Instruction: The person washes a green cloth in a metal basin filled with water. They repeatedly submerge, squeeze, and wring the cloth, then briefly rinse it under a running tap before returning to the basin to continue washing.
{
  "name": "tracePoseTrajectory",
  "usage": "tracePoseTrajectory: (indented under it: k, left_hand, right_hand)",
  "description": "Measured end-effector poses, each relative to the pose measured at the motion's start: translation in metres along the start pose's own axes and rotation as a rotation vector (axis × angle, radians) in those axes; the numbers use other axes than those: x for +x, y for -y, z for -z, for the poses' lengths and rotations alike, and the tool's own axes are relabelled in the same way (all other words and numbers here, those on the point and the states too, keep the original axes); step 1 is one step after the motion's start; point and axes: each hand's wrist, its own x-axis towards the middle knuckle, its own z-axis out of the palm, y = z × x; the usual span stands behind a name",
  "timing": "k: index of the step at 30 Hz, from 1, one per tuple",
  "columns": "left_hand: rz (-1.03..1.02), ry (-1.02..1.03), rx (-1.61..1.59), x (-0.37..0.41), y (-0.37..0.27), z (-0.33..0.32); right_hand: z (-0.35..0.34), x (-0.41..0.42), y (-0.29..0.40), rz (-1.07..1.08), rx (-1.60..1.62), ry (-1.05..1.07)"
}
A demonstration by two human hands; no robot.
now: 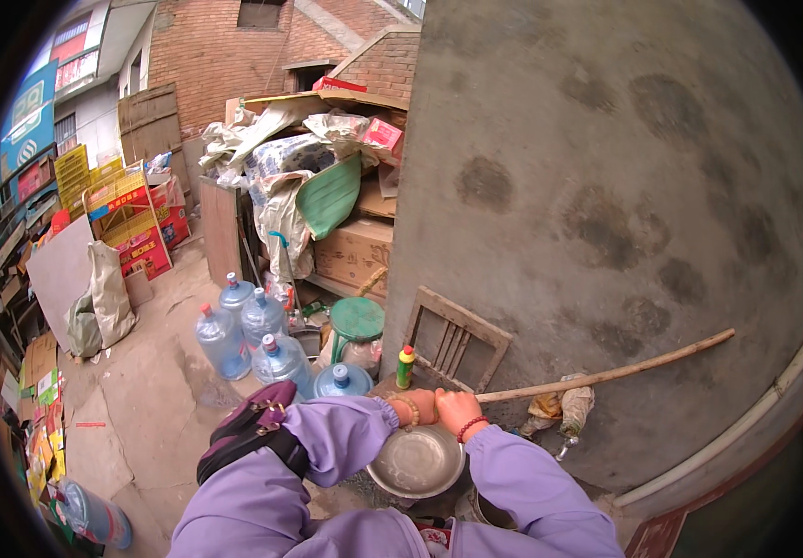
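Note:
Both my hands are closed, side by side, on one end of a long wooden pole (624,371). My left hand (416,406) has a beaded bracelet at the wrist, and my right hand (456,410) has a dark red one. From my right hand the pole runs out to the right, its far end raised in front of the grey wall. Whatever lies at the pole's near end is hidden behind my hands. Below them is a round metal basin (416,460). A green bottle with a red cap (405,367) stands just beyond my left hand.
Several blue water jugs (280,363) stand left of the basin, near a green stool (357,319). A wooden frame (458,335) leans on the grey wall (548,230). A cloth-wrapped tap (574,411) is at right. Cardboard boxes (352,254) and sacks are piled behind.

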Motion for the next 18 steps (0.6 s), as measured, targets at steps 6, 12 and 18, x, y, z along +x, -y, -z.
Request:
tracePoseTrajectory:
  k: [6,12,18]
  left_hand:
    - [-0.046,-0.100,0.309,0.001,0.010,-0.008]
    - [-0.311,-0.253,0.376,-0.015,0.007,0.009]
    - [-0.190,-0.288,-0.103,-0.025,0.002,0.019]
  right_hand:
    - [-0.002,0.002,0.014,-0.337,0.246,0.113]
    - [-0.020,0.006,-0.012,-0.234,0.778,0.225]
    - [0.013,-0.011,-0.028,-0.417,1.733,0.608]
